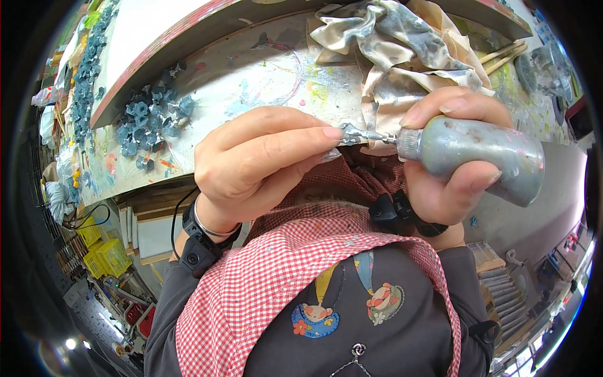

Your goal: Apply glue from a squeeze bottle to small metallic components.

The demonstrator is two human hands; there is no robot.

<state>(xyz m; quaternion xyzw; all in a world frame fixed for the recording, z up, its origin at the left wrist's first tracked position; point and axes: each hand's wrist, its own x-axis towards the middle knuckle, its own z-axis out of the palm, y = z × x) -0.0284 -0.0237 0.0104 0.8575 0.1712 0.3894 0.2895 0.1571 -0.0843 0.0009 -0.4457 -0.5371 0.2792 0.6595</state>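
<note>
Your right hand [452,157] grips the grey bottle [477,157] at 3 o'clock, nozzle dosing the small piece [352,133] pinched by your left hand's [251,163] fingertips; next, judged: steady squeeze.

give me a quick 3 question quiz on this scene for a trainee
1. True or false: the right hand grips the grey squeeze bottle.
2. What does the left hand pinch at its fingertips?
A. a paintbrush
B. a small grey-blue piece at the bottle's nozzle
C. a sponge
3. What lies on the paint-stained table just behind the hands?

Key
1. True.
2. B: the small piece sits at the nozzle.
3. A crumpled, stained cloth; a cluster of blue-grey pieces lies further left.
</note>
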